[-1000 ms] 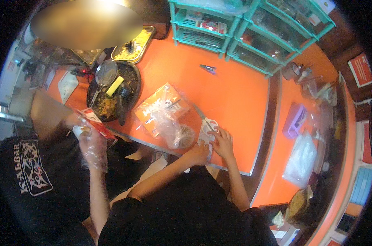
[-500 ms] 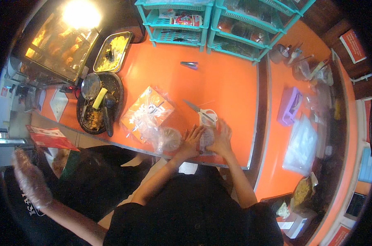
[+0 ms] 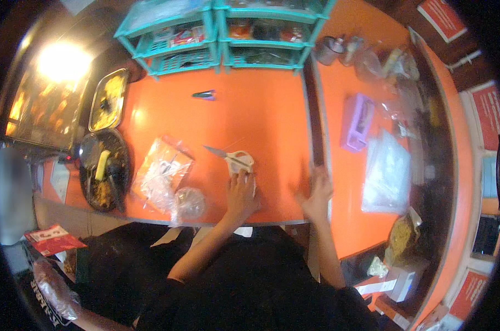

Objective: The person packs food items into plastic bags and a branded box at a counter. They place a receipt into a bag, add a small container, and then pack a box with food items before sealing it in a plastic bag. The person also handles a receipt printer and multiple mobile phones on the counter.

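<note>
White-handled scissors lie on the orange table, their blade pointing to the far left. Just below the handles rests my left hand, fingers forward and partly spread, over a small clear item mostly hidden under it. My right hand is raised near the table's right edge, smeared by motion, its fingers apart and nothing seen in them. Left of my left hand sits a round clear plastic piece. Beside it is a crumpled clear plastic bag with white pieces in or under it.
Far left stand a steel tray of yellow shreds and a dark round pan. Teal racks line the back. On the right counter are a purple box and clear bags. Another person's gloved hand is near a red packet.
My right hand has moved right, away from my left hand, to the table's edge. My left hand has shifted over the clear item. The view has turned; the other person's hand appears lower.
</note>
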{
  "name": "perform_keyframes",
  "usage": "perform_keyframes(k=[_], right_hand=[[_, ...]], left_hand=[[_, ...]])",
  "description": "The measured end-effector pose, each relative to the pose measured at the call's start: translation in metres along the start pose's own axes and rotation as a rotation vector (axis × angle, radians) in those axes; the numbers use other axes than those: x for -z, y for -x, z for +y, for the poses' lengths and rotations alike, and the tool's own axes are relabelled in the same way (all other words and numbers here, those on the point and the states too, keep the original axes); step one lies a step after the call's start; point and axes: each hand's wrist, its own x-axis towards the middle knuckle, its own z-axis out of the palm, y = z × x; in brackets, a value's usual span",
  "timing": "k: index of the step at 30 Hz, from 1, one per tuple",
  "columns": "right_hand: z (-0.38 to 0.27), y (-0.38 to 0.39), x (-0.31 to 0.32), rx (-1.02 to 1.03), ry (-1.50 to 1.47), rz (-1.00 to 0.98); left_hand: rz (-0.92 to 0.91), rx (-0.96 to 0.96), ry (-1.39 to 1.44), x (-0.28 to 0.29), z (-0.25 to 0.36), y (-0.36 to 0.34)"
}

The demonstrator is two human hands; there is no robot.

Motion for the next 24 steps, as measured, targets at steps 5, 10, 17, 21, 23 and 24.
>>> perform_keyframes(k=[5, 10, 17, 21, 23, 24], right_hand=[[0.085, -0.139, 0.071, -0.424, 0.107, 0.556], [0.111, -0.194, 0.090, -0.542, -0.649, 0.118], [0.070, 0.007, 0.109, -0.435, -0.768, 0.367], [0.077, 0.040, 0.106, -0.360, -0.719, 0.237], [0.085, 0.023, 0.111, -0.344, -0.754, 0.184], [0.089, 0.016, 0.117, -0.379, -0.809, 0.142]], left_hand=[[-0.398, -0.367, 0.905, -0.035, 0.099, -0.094], [-0.701, -0.158, 1.283, -0.070, 0.201, -0.148], [-0.545, -0.065, 1.511, -0.077, 0.240, -0.181], [-0.345, -0.217, 0.819, -0.080, 0.243, -0.184], [-0.196, -0.297, 0.564, -0.088, 0.239, -0.183], [-0.124, -0.330, 0.438, -0.092, 0.229, -0.176]])
